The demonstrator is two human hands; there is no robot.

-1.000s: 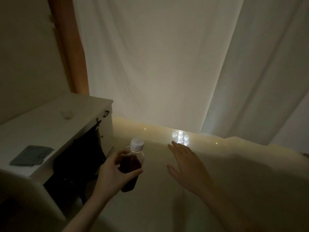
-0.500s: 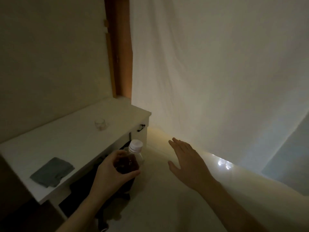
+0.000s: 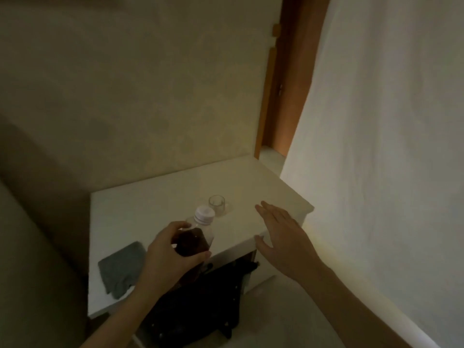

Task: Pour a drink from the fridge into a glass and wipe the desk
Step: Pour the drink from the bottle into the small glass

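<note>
The tabletop, off to the side a second ago, is now faced, with the glass near. The capped bottle is gripped in the left hand; the right hand is spread, empty. Uncapping is judged next.

One white desk stands in view. On the desk: one small clear glass toward its back and one grey cloth near its front left. Over the desk's front edge: one capped bottle of dark drink, and two hands.
</note>
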